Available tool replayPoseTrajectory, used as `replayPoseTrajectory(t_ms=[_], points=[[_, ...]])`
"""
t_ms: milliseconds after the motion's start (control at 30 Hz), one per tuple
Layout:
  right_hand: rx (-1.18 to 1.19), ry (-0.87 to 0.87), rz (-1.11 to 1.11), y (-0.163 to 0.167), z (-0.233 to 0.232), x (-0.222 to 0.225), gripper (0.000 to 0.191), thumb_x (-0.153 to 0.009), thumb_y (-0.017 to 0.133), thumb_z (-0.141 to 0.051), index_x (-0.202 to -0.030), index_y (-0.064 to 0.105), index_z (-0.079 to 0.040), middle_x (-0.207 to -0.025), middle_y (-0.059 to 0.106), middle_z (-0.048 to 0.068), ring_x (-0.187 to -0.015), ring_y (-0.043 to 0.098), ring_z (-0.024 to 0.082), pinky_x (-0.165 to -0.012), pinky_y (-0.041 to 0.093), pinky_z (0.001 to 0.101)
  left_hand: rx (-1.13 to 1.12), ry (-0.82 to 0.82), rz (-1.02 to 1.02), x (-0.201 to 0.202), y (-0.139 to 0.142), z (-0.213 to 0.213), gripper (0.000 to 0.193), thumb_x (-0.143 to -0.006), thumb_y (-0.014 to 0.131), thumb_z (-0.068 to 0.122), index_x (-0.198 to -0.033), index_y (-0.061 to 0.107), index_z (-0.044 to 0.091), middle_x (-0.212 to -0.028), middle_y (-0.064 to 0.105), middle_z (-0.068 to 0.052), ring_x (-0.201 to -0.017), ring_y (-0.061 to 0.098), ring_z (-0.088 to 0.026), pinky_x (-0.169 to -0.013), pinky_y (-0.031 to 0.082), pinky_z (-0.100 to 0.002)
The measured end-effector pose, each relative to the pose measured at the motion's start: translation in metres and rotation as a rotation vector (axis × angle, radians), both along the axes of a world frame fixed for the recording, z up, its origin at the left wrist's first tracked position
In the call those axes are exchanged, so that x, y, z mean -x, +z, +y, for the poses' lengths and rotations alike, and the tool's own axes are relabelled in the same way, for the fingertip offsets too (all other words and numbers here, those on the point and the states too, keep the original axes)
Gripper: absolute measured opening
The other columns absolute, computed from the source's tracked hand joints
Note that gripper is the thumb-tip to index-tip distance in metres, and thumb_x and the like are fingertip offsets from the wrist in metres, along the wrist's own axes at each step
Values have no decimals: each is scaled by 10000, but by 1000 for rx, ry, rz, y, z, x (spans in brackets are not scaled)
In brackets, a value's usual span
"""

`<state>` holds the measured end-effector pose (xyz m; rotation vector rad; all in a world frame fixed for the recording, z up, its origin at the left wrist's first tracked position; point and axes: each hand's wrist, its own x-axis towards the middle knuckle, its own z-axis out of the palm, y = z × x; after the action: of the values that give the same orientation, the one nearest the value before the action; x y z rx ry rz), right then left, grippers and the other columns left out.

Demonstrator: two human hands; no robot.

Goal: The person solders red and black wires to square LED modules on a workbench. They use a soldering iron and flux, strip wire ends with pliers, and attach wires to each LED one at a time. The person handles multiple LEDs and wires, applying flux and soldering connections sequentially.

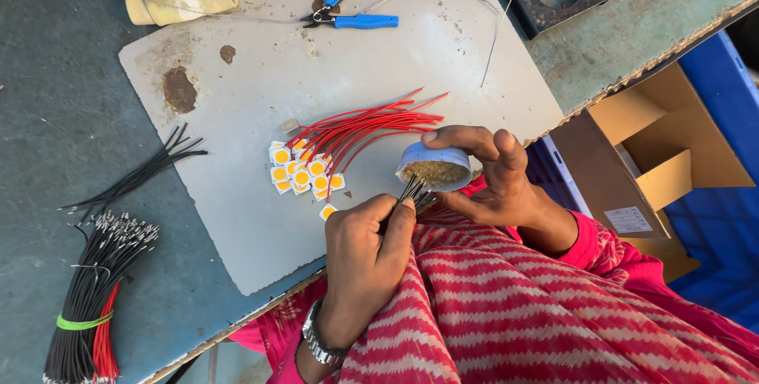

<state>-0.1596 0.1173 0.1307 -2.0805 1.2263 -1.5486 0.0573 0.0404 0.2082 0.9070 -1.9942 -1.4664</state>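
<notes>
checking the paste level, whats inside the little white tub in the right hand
The white tub in the right hand holds a brownish grainy paste. Black wire ends from the left hand reach its rim; its depth is hidden.

A small bunch of black wires (413,189) was pinched in the left hand (365,251) and dipped into a shallow white container of brownish paste (434,166) held by the right hand (494,177), beside red-wired yellow LED chips (303,175) on a grey board (261,92).
</notes>
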Motion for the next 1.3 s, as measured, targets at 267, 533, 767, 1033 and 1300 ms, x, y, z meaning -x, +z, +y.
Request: replayPoseTrajectory(t_ms=[267,533,767,1033,1300], points=[[35,26,39,-5,-2,4,1283,-833,779,111,-1649,-76,-389,-1369,530,236,-1262,628,358,-1074,561,522,-20,2,7,5,-1,-3,334,-958,639,133,-677,546,-23,-496,433,-122,-434,325,-127,-415,297,-355],[23,-2,88,-5,-4,9,1294,-828,781,98,-1647,-93,-392,-1360,556,239,-1241,647,360,-1039,572,516,-7,-9,6,6,-3,-4,362,-961,650,131,-660,533,-32,-488,418,-123,-429,304,-124,-413,286,-356],[25,2,95,-5,-6,11,1298,-833,777,97,-1651,-105,-391,-1380,550,235,-1253,641,381,-1046,571,525,-35,-17,-18,6,-4,-6,344,-955,645,143,-674,555,-32,-487,424,-128,-437,307,-115,-407,288,-359],[23,7,168,3,-7,8,1277,-837,776,64,-1656,-81,-410,-1361,610,196,-1191,693,325,-956,586,456,-26,-28,-5,8,-6,-9,317,-953,640,144,-697,572,-31,-506,443,-125,-432,321,-110,-411,309,-346],[1,-36,133,1,-9,12,1305,-832,791,91,-1656,-92,-403,-1367,579,222,-1233,660,357,-1035,576,491,-45,-25,-25,6,-5,-10,338,-954,651,142,-680,566,-36,-489,405,-113,-459,297,-85,-404,280,-349]])
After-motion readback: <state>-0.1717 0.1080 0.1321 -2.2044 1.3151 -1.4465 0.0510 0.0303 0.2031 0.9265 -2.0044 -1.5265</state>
